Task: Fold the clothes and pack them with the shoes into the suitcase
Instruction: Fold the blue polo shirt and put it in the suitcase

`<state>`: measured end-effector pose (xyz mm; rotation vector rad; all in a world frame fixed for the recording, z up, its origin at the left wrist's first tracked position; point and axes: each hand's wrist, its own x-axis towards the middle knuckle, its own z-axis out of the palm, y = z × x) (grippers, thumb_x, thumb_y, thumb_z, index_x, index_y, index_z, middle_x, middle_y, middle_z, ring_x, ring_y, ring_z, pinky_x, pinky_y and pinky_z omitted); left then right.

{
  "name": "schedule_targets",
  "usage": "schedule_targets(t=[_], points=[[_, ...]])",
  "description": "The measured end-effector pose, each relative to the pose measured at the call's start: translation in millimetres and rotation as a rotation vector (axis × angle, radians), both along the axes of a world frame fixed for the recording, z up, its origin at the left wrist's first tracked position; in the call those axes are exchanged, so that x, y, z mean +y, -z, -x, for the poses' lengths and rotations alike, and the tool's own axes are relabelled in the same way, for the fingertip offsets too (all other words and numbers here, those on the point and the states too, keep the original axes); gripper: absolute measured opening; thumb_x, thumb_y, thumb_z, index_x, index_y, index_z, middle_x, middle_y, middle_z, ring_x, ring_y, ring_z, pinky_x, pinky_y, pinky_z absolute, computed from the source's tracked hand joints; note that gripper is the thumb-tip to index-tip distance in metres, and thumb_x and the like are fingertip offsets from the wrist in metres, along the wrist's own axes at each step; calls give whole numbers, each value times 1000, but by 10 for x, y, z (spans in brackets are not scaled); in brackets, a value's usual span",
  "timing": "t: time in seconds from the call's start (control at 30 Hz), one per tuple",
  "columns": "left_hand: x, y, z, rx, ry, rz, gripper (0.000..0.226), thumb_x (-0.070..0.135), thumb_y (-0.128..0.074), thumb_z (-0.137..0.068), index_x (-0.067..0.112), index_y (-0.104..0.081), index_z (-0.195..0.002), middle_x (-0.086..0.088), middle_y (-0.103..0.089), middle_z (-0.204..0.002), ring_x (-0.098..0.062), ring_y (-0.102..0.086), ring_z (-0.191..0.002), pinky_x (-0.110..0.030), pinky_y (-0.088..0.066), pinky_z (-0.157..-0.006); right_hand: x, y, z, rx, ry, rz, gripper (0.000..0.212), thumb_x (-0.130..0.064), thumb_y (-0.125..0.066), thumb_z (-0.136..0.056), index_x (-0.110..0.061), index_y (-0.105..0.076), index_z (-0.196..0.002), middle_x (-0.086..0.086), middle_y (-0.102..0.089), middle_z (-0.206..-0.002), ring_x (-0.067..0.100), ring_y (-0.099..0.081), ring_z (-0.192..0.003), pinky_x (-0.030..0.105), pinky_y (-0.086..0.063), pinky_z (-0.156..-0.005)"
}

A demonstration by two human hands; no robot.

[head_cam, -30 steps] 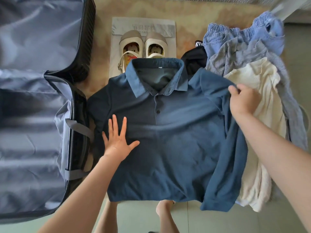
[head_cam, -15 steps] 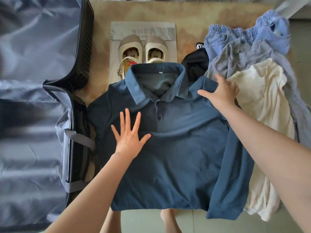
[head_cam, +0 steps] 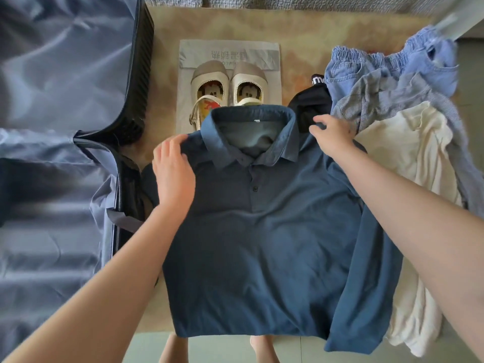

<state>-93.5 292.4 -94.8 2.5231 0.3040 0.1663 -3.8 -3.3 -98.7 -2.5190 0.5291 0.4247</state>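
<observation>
You shifted left hand (head_cam: 173, 169) to polo shirt's (head_cam: 262, 244) ten-o'clock shoulder, right hand (head_cam: 332, 134) at two. Both pinched cloth; fold looked imminent.

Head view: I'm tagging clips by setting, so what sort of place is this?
Likely a room at home, packing on the floor: an open suitcase beside a tan rug, a polo shirt spread flat, shoes and a heap of loose clothes.

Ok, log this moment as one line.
step: fold polo shirt; left hand: on shoulder, grip unclear; right hand: pinches other shoulder; shoes: unpacked; suitcase: open
</observation>
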Motion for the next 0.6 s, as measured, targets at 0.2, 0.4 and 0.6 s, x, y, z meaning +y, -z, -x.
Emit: schedule_targets(t=[0.2,0.4,0.6], points=[[95,-8,-511,217,235,-104,34,16,-46,-98,14,-51,-131,-8,-54,-133,-27,-36,-129,-39,-22,-110,191,59,-122,201,-292,333,40,-50,-57,-88,-28,-60,-122,10,-56,-130,33,-25,-137,40,-9,-111],[173,-24,-459,180,289,-119,26,24,-57,-93,12,-60,-116,-9,-60,-116,-30,-40,-115,-40,-25,-102,183,-33,-55,1,-221,238,21,-44,-68,-81,-29,-67,-96,0,-67,-107,31,-38,-120,38,-19,-100],[196,-253,-497,-113,84,3,16,21,-59,-89,12,-64,-102,-6,-60,-101,-29,-45,-104,-34,-30,-92,123,-291,-10,-474,-29,159,23,-37,-68,-81,-21,-66,-96,-3,-62,-94,27,-43,-110,27,-13,-75]])
